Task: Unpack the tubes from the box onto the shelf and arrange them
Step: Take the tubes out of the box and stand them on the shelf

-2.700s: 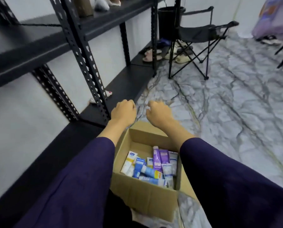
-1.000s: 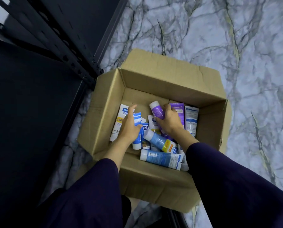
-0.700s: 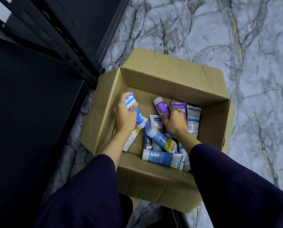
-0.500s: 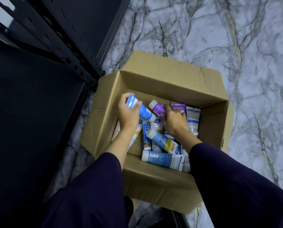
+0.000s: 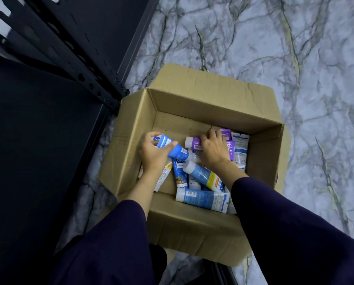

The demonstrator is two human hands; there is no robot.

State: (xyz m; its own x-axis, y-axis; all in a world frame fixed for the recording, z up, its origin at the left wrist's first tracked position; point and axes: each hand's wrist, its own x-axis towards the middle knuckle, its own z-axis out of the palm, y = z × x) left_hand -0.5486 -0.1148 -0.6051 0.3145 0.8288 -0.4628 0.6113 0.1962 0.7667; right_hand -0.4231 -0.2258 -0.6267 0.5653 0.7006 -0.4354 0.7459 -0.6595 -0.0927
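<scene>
**Two hands inside an open box of tubes**

Two bare hands reach into the open brown cardboard box (image 5: pixel 192 99), which stands on the grey-veined marble floor (image 5: pixel 295 58) beside the black perforated-steel shelf (image 5: pixel 38 140). Left hand (image 5: pixel 154 155) — fingers and thumb curled round a bright blue plastic tube with a white label (image 5: pixel 172 146), held above the box floor and slanting toward 4 o'clock. Right hand (image 5: pixel 213 149) — fingers bent over a purple tube with a white cap (image 5: pixel 193 142), cap pointing to 9 o'clock, grasping it among the pile. At 6 o'clock of the hands lie a pale blue tube with a yellow band (image 5: pixel 202 175) and, against the near wall, a blue-and-white tube lying crosswise (image 5: pixel 202 199). At 3 o'clock of the right hand a white tube with blue print (image 5: pixel 240 149) lies near the right wall. Dark purple sleeves (image 5: pixel 285 233) cover both forearms.
</scene>
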